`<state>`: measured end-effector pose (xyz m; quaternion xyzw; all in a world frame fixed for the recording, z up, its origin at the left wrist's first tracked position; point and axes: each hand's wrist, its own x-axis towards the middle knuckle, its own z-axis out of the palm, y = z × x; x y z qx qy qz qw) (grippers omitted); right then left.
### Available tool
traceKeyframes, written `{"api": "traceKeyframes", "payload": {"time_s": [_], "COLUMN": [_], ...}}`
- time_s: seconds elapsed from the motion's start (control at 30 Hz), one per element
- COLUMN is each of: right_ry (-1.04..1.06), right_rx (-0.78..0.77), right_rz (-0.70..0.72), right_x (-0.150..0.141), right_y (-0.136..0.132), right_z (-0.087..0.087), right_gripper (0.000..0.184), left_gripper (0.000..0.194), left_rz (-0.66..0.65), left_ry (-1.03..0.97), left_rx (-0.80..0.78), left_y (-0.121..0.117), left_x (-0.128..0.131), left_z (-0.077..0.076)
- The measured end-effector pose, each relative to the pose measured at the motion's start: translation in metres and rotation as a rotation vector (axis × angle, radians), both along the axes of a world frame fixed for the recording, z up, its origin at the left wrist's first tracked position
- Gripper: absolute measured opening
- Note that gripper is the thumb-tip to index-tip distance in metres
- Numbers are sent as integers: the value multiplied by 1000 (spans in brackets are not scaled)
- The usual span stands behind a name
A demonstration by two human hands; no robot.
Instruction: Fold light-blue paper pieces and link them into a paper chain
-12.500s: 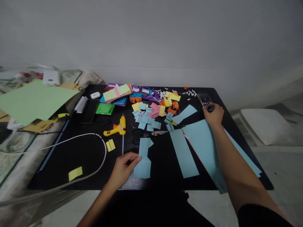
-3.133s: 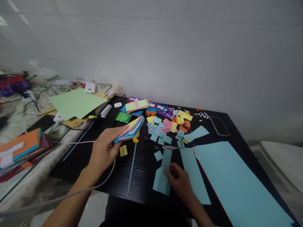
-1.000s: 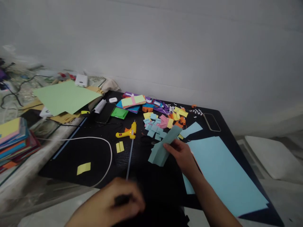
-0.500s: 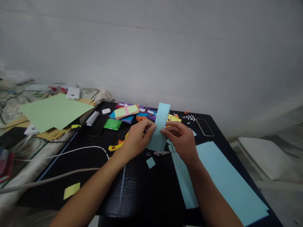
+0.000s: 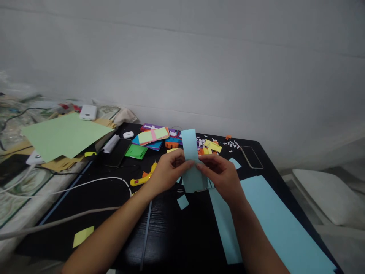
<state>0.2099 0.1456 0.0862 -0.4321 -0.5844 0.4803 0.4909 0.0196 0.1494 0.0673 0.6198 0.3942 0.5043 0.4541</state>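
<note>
Both my hands hold a light blue paper strip upright above the black table. My left hand pinches its left edge and my right hand pinches its right edge, near the strip's narrow middle. Behind and under my hands lies a heap of small coloured paper pieces. A yellow glue gun lies just left of my left hand. A small blue square lies on the table below the strip.
Large light blue sheets cover the table's right side. A phone lies at the back right, another phone and earbud case at the back left. A green sheet overhangs the left. White cables cross the front left.
My left hand put down a stack of coloured paper and joined my right hand on the blue strip. The strip was lifted off the table and now stands upright between both hands.
</note>
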Motion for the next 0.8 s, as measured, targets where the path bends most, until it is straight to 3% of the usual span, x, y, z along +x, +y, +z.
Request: {"api": "traceKeyframes", "payload": {"time_s": [0.1, 0.2, 0.33, 0.47, 0.53, 0.67, 0.73, 0.8], "right_ry": [-16, -61, -109, -102, -110, -150, -148, -143], "right_rx": [-37, -46, -55, -54, -92, -88, -67, -45], "right_rz": [7, 17, 81, 41, 49, 20, 21, 25], "right_x": [3, 5, 8, 16, 22, 26, 24, 20], "right_y": [3, 5, 3, 1, 2, 4, 4, 3], "right_z": [-4, -6, -5, 0, 3, 5, 3, 2], "right_gripper": [27, 25, 22, 30, 36, 28, 26, 24], "left_gripper": [20, 23, 23, 26, 29, 46, 41, 24], "left_rz": [-45, -41, -41, -46, -130, -343, -302, -186], "left_ry": [-76, -14, -4, -56, -42, 18, 9, -23], "left_rx": [-74, -57, -80, -63, -80, -72, -39, -19], "left_y": [1, 1, -1, -2, -2, 0, -2, -4], "left_x": [4, 5, 2, -3, -9, -15, -12, -5], "left_z": [-8, -11, -6, 2, 6, 7, 5, 3]}}
